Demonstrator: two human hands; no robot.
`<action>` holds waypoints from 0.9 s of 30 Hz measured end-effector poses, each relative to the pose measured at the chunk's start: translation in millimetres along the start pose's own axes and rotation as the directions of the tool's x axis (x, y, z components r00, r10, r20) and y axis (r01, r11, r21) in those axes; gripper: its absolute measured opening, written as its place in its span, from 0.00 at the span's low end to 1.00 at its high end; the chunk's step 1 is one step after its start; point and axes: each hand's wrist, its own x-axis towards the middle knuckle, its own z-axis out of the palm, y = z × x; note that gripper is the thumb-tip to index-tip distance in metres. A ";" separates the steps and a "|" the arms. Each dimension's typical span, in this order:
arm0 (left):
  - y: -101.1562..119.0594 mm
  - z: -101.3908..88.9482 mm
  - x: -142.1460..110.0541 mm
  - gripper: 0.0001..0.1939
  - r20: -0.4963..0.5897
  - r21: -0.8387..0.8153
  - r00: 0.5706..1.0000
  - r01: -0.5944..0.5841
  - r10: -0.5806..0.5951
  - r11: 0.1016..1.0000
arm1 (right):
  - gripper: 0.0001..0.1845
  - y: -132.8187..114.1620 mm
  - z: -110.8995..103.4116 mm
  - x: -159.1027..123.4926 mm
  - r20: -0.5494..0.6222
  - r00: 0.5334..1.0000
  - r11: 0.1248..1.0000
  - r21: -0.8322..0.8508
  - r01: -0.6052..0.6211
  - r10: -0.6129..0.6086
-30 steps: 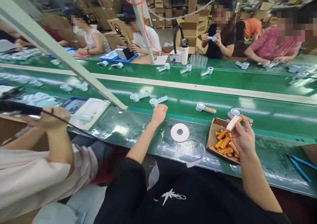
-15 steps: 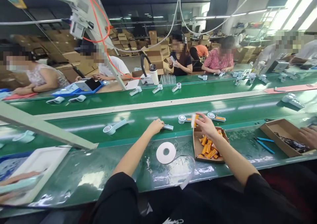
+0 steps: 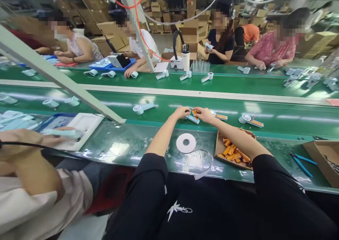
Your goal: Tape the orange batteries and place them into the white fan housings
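Observation:
In the head view, my right hand (image 3: 205,115) pinches an orange battery (image 3: 195,113) just above the conveyor belt. My left hand (image 3: 182,112) is close beside it, fingers closed; whatever they grip is too small to make out. Under both hands lies a pale blue handheld fan (image 3: 193,119), its handle showing and its round head mostly hidden by my left hand. Below my right forearm stands a cardboard box (image 3: 217,148) of orange batteries (image 3: 233,152). A roll of white tape (image 3: 186,143) lies flat on the bench nearer to me.
More fans lie on the green belt (image 3: 119,107), one to the left (image 3: 143,108) and two with orange in their handles to the right (image 3: 251,120). Blue-handled pliers (image 3: 302,164) lie at the right. A slanted metal post (image 3: 79,88) stands left. Co-workers sit opposite and at my left.
My right hand has brought the orange battery from above the box leftward to my left hand. The left hand's fingers have come up off the fan. The camera view has shifted.

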 end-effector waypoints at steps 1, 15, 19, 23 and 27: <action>1.0 1.2 0.7 0.13 -0.003 -0.004 1.000 0.013 -0.013 1.000 | 0.25 1.1 2.8 2.6 0.023 1.000 0.999 -0.052 -0.001 0.002; 33.4 5.9 -6.3 0.14 -0.031 0.085 0.999 0.026 -0.023 0.996 | 0.23 -24.1 10.7 -12.4 0.246 0.951 0.826 -0.564 -0.015 0.185; 32.5 9.8 -1.9 0.13 -0.021 0.114 0.999 0.030 -0.028 0.993 | 0.21 -30.5 8.2 -6.9 0.282 0.933 0.800 -0.600 -0.010 0.223; 34.9 14.4 -1.7 0.14 -0.024 0.102 0.999 0.041 -0.038 0.994 | 0.23 -30.8 6.4 -5.3 0.308 0.919 0.776 -0.630 0.002 0.248; 38.2 18.0 2.3 0.15 -0.024 0.088 0.999 0.047 -0.045 0.995 | 0.23 -26.0 5.3 -4.2 0.310 0.912 0.749 -0.663 0.006 0.267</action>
